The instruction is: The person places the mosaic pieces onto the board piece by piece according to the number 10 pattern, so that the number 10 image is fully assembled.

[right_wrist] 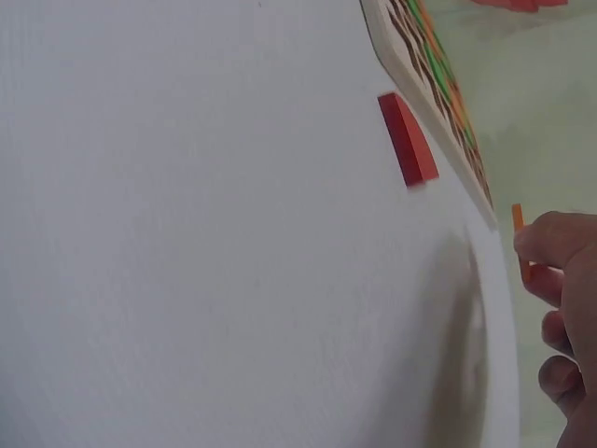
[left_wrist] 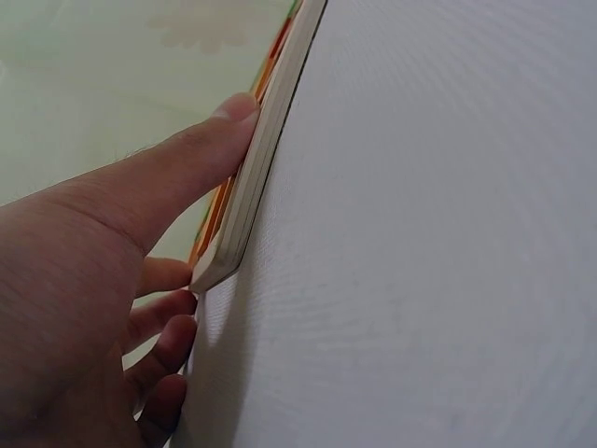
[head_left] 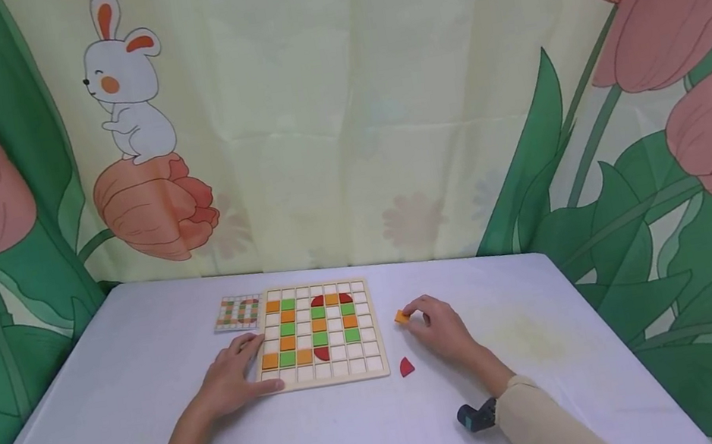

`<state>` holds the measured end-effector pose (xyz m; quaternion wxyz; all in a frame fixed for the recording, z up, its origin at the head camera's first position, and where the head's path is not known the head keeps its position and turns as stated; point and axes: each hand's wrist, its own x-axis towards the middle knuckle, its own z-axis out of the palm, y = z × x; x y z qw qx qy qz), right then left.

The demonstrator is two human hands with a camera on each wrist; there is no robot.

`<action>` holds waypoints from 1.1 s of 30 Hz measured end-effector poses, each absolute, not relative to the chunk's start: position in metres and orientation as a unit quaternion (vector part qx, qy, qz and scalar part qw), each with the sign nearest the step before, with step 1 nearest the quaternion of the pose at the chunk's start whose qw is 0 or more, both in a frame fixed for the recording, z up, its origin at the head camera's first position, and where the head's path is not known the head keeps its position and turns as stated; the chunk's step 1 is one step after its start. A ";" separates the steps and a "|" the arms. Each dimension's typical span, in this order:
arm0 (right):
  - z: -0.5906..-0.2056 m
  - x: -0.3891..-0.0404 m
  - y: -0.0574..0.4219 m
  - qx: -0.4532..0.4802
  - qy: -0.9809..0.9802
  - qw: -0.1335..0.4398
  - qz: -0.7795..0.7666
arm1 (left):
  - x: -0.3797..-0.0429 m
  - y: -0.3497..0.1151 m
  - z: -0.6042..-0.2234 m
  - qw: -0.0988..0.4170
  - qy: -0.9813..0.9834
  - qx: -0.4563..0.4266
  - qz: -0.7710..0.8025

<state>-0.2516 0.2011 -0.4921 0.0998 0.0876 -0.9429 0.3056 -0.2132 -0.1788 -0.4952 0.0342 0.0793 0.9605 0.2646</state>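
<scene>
A wooden grid board (head_left: 326, 378) lies on the table, with orange, green and red pieces in some of its cells. My left hand (head_left: 230, 377) spans the board's near left corner. Its thumb (left_wrist: 191, 163) touches the near edge, and the other fingers are by the left side. Right of the board, my right hand (head_left: 439, 325) pinches an orange square tile (head_left: 401, 317) between thumb and fingertips. In the right wrist view this orange tile (right_wrist: 520, 219) shows edge-on. A red quarter-circle piece (head_left: 407, 366) lies on the cloth between the board and my right forearm.
A small pattern card (head_left: 236, 313) with a printed coloured grid lies at the board's far left corner. White cloth (head_left: 347, 438) covers the table. Behind the table hangs a curtain (head_left: 327, 119) printed with tulips and a rabbit.
</scene>
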 end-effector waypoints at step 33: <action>-0.490 -0.237 0.111 0.251 -0.915 0.014 0.314 | -0.215 -0.181 -0.497 0.031 0.960 0.084 0.264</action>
